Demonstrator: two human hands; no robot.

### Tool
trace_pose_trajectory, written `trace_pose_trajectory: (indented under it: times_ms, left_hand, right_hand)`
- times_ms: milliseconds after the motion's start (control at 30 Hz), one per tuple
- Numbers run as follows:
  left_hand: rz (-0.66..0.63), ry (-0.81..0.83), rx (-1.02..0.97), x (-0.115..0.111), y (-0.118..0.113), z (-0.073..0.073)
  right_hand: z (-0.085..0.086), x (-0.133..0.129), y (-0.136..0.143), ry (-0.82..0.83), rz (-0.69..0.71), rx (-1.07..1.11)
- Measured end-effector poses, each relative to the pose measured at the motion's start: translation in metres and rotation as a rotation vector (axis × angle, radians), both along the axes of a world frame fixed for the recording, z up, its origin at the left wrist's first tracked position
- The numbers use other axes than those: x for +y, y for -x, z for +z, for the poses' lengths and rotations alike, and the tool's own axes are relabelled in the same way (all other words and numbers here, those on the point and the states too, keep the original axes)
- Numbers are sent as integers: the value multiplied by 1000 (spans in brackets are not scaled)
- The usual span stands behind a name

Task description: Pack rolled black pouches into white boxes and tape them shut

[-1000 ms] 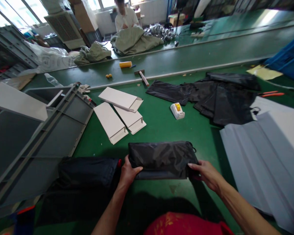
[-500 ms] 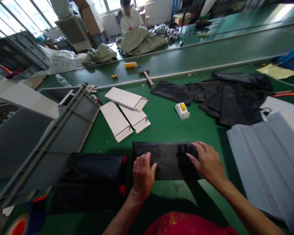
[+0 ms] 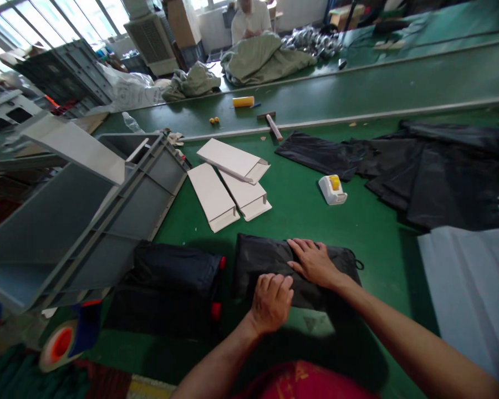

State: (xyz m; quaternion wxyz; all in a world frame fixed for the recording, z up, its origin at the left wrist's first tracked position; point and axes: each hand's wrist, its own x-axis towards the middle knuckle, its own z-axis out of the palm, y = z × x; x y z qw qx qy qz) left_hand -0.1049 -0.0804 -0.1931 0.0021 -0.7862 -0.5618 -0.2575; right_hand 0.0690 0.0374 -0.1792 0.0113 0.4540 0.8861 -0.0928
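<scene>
A flat black drawstring bag (image 3: 258,257) lies lengthwise on the green table in front of me, a small cord loop showing at its right end. My left hand (image 3: 273,299) is closed at the bag's near edge, its fingers curled over the fabric. On top of the bag, right of the middle, my right hand (image 3: 314,263) rests flat with fingers stretched out. To the left lies another dark bag (image 3: 177,269) with red ends poking out at its right side.
White flat boxes (image 3: 214,197) lie beyond the bags, beside a grey crate (image 3: 149,194). A tape dispenser (image 3: 332,190), black bags (image 3: 436,177) and grey sheets (image 3: 461,277) are farther right. A tape roll (image 3: 58,346) hangs near-left. A person (image 3: 251,25) sits across the conveyor.
My right hand has moved left from the bag's right end, uncovering the cord loop. My left hand has shifted toward the near edge, its fingers more curled. The view has swung left.
</scene>
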Motion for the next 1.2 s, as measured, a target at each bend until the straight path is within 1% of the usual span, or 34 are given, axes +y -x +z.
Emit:
trace_pose_trajectory:
  times_ms: [33,67,133,233,333,433,500,533,567,600,700,733,767,800,867,967,1067,1133,1200]
  left_hand:
    - [36,43,-34,-1,0,0]
    - [106,94,-58,0,-1,0]
    - [298,174,-103,4,-2,-3]
    - [488,240,-234,9,-4,-6]
    - [609,278,-369,11,-5,-6]
    - [655,269,-405,8,1,-3]
    - [621,238,-392,4,15,0]
    - [568,213,-362,0,25,1]
    - [489,189,-314,-4,38,3]
    - [383,171,-252,-8,52,5]
    - [13,199,2,-22,94,7]
    - [-73,209,93,-26,105,6]
    - [-121,207,178,-28,113,5]
    - [-134,189,249,-29,119,2]
    - [-99,129,335,-28,125,-3]
    - [-68,51,350,-24,124,-9]
    - [-112,-2,270,-21,125,-6]
    - [-160,-16,161,-19,127,-1]
    - [-184,-3,26,-17,129,4]
  right_hand:
    - [3,2,6,24,-23,-17]
    - [6,4,13,43,-39,-32]
    - [9,6,29,55,-45,-46]
    - [7,4,49,-5,-42,-44]
    - [1,2,55,-76,-60,-39]
    - [-3,5,52,-85,-45,2]
    - [-1,4,47,-101,-26,80]
    - [1,0,43,-122,-5,136]
    - [3,-6,38,-145,34,195]
    - [4,-16,33,-165,93,251]
    - [0,-56,13,-185,305,320]
    - [-4,-70,5,-201,334,305]
    - [-9,-83,-1,-232,329,284]
    - [-15,-93,-7,-268,302,263]
    - [-24,-104,-16,-317,229,220]
    - [-29,-101,-22,-334,186,191]
    - [-25,-90,-26,-327,217,218]
    - [-20,-86,-28,-307,227,256]
    - [-13,-88,-30,-279,226,310]
